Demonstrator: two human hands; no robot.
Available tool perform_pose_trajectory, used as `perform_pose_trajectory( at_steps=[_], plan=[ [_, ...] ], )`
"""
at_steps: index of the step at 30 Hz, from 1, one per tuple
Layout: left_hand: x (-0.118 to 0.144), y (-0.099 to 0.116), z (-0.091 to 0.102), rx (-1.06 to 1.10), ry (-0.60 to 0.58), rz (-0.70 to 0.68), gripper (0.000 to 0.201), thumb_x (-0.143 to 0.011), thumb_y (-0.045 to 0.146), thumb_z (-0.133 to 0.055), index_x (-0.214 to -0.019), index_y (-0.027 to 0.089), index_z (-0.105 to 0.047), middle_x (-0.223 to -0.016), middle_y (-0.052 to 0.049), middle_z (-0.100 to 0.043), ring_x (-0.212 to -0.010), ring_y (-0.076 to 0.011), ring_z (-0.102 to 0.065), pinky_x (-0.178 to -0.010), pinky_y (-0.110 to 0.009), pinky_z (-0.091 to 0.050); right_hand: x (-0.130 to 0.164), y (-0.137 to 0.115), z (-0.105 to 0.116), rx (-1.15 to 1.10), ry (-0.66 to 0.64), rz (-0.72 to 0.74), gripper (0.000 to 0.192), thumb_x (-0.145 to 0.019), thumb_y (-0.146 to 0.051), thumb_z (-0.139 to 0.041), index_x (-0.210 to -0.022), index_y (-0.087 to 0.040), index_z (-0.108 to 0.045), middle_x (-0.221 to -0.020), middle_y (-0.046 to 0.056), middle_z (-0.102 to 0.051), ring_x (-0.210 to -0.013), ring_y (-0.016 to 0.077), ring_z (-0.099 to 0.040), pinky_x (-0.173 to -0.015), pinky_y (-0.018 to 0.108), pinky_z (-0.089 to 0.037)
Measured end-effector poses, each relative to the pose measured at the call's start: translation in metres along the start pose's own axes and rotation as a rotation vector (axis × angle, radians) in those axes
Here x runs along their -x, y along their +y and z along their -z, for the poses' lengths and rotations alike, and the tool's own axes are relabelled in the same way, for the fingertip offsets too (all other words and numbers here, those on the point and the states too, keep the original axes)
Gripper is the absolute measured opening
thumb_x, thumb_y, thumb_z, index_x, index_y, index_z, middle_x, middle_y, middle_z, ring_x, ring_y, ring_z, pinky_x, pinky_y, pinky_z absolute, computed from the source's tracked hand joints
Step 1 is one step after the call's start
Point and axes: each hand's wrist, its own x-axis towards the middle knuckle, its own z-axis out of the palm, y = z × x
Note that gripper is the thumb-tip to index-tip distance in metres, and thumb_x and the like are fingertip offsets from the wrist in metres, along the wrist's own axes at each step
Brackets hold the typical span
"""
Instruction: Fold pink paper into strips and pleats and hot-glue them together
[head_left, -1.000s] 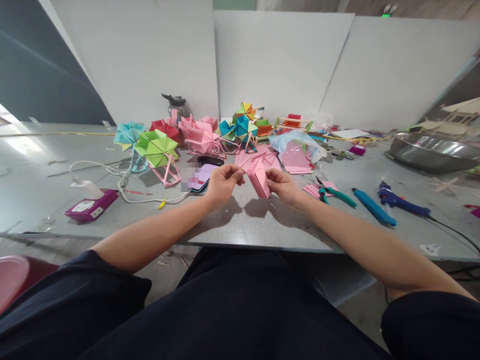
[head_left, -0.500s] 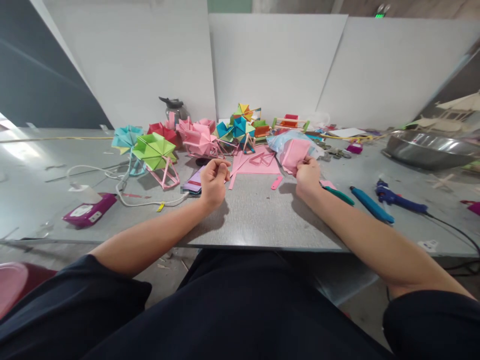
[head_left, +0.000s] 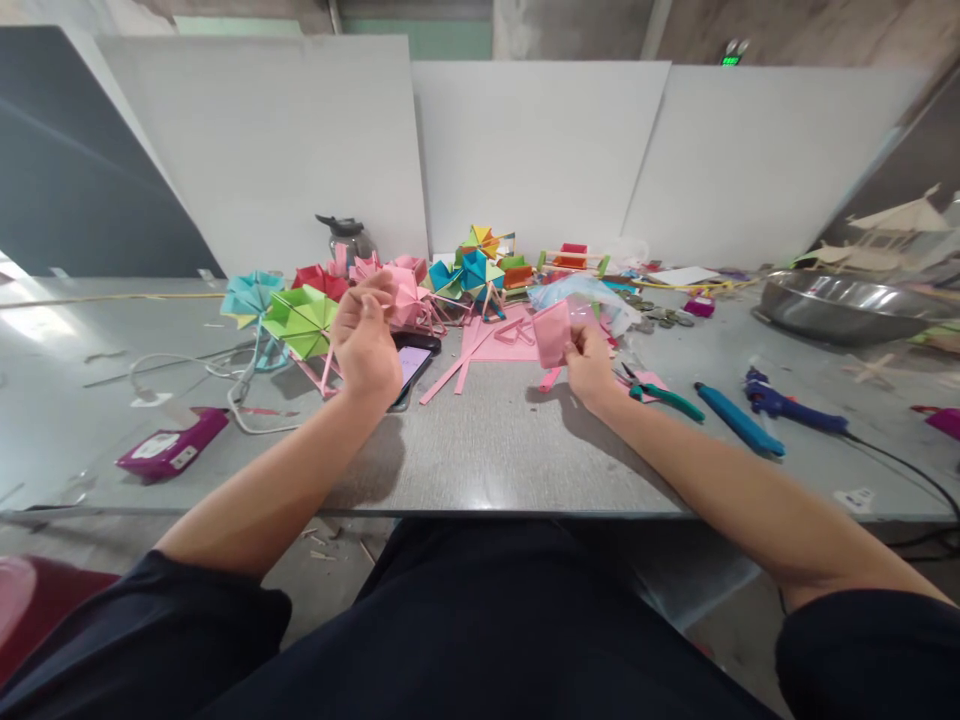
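Note:
My left hand (head_left: 366, 345) is raised over the left side of the table with fingers curled and the thumb against them; whether anything small is between them is hidden. Behind it are a green folded-paper wheel (head_left: 304, 320) on pink legs and a pink paper wheel (head_left: 409, 297). My right hand (head_left: 589, 365) pinches a folded pink paper piece (head_left: 552, 333) by its right edge, holding it up off the table. Just behind that piece lies a clear and bluish plastic bag (head_left: 577, 292). Pink paper strips (head_left: 459, 368) and a pink sheet (head_left: 495, 345) lie between my hands.
A phone (head_left: 411, 365) lies beside my left hand. To the right are green-handled pliers (head_left: 671, 398), a blue tool (head_left: 739, 420), a blue glue gun (head_left: 795, 402) and a steel bowl (head_left: 847, 305). A purple box (head_left: 176, 445) with a white cable sits left.
My left hand has risen and moved left, away from the phone. My right hand has drawn the pink paper piece left and clear of the plastic bag. The view has tilted up slightly.

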Motion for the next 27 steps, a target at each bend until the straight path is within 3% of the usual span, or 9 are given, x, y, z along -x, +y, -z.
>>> perform_pose_trajectory(
  at_steps=[2,5,7,9,12,15,19,23,27],
  plan=[
    [-0.008,0.007,0.003,0.102,0.002,0.028,0.04,-0.098,0.058,-0.075,-0.079,0.026,-0.06,-0.111,-0.006,-0.078,-0.126,-0.0281,-0.071,-0.092,-0.041,-0.062,0.007,-0.009,-0.002,0.014,-0.062,0.052,0.021,-0.095,-0.039,-0.066,-0.11,-0.025,-0.063,-0.105,0.009,-0.069,-0.092,0.0263,-0.062,-0.088,0.045,-0.052],
    [-0.007,0.015,-0.003,0.207,-0.022,0.188,0.039,-0.1,0.057,-0.074,-0.081,0.026,-0.06,-0.103,-0.006,-0.079,-0.118,-0.0279,-0.076,-0.089,-0.043,-0.065,0.018,-0.024,-0.004,0.054,-0.114,0.107,0.018,-0.096,-0.033,-0.065,-0.111,-0.024,-0.066,-0.105,0.008,-0.07,-0.094,0.0252,-0.062,-0.09,0.043,-0.05],
    [0.001,0.019,-0.011,0.309,-0.083,0.327,0.035,-0.102,0.051,-0.074,-0.083,0.025,-0.06,-0.09,-0.004,-0.076,-0.102,-0.0236,-0.078,-0.087,-0.041,-0.066,0.025,-0.031,-0.004,0.089,-0.155,0.163,0.015,-0.096,-0.029,-0.063,-0.11,-0.024,-0.067,-0.104,0.007,-0.07,-0.093,0.0244,-0.061,-0.088,0.042,-0.049],
    [0.012,0.023,-0.018,0.384,-0.142,0.489,0.032,-0.103,0.042,-0.075,-0.082,0.024,-0.059,-0.067,0.002,-0.059,-0.074,-0.0159,-0.07,-0.076,-0.032,-0.064,0.029,-0.034,-0.005,0.135,-0.196,0.25,0.014,-0.097,-0.025,-0.061,-0.11,-0.025,-0.067,-0.101,0.006,-0.07,-0.09,0.0236,-0.06,-0.085,0.04,-0.048],
    [0.028,0.027,-0.025,0.435,-0.2,0.693,0.028,-0.105,0.031,-0.071,-0.082,0.022,-0.059,-0.058,0.008,-0.035,-0.049,-0.0079,-0.044,-0.051,-0.019,-0.046,0.032,-0.033,-0.005,0.202,-0.231,0.412,0.015,-0.098,-0.02,-0.057,-0.108,-0.026,-0.066,-0.098,0.005,-0.069,-0.088,0.0228,-0.06,-0.083,0.04,-0.047],
    [0.039,0.024,-0.027,0.348,-0.333,0.784,0.027,-0.104,0.033,-0.07,-0.083,0.019,-0.062,-0.058,0.01,-0.029,-0.044,-0.0059,-0.026,-0.042,-0.016,-0.025,0.033,-0.032,-0.004,0.248,-0.245,0.518,0.018,-0.098,-0.015,-0.056,-0.109,-0.026,-0.065,-0.099,0.005,-0.068,-0.088,0.0232,-0.061,-0.082,0.04,-0.047],
    [0.054,0.014,-0.029,0.086,-0.556,0.781,0.034,-0.099,0.049,-0.076,-0.093,0.016,-0.071,-0.059,0.01,-0.033,-0.045,-0.0049,-0.021,-0.043,-0.019,-0.015,0.035,-0.037,-0.003,0.298,-0.225,0.623,0.024,-0.099,-0.012,-0.054,-0.114,-0.027,-0.065,-0.099,0.006,-0.07,-0.087,0.0243,-0.062,-0.081,0.041,-0.047],
    [0.066,0.007,-0.032,-0.157,-0.8,0.643,0.039,-0.089,0.054,-0.085,-0.085,0.017,-0.074,-0.056,0.008,-0.039,-0.047,-0.0059,-0.028,-0.045,-0.022,-0.017,0.035,-0.04,-0.003,0.33,-0.173,0.694,0.023,-0.101,-0.013,-0.053,-0.114,-0.027,-0.065,-0.099,0.006,-0.07,-0.088,0.0247,-0.064,-0.081,0.04,-0.046],
    [0.065,0.004,-0.03,-0.069,-0.663,0.497,0.049,-0.086,0.065,-0.085,-0.082,0.017,-0.074,-0.05,0.009,-0.036,-0.045,-0.0063,-0.026,-0.046,-0.024,-0.017,0.03,-0.034,-0.003,0.378,-0.193,0.676,0.025,-0.099,-0.013,-0.054,-0.115,-0.027,-0.067,-0.101,0.007,-0.071,-0.091,0.0259,-0.065,-0.083,0.042,-0.048]
  ],
)
